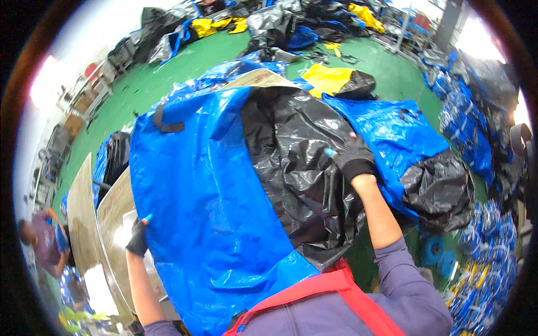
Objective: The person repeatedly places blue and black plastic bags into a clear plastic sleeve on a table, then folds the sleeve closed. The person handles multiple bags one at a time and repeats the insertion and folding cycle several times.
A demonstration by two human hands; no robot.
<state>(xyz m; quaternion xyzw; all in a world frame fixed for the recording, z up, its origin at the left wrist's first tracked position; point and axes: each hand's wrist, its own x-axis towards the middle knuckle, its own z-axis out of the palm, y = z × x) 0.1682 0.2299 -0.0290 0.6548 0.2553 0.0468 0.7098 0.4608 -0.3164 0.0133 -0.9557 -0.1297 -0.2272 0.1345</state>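
Note:
A large blue-and-black tarpaulin bag spreads in front of me, blue on the left and crumpled glossy black on the right. A short black strap is attached near its top left. My left hand, in a dark glove, pinches the bag's left edge, thumb on top and the other fingers hidden. My right hand, in a grey-and-black glove, rests on the black part close to its right edge. Its fingers are stretched out, the thumb apart.
Another blue-and-black bag lies to the right, a yellow-and-black one beyond. Worn boards stand at the left, where a co-worker is present. Bundled blue material sits at lower right. Piled sheeting covers the far green floor.

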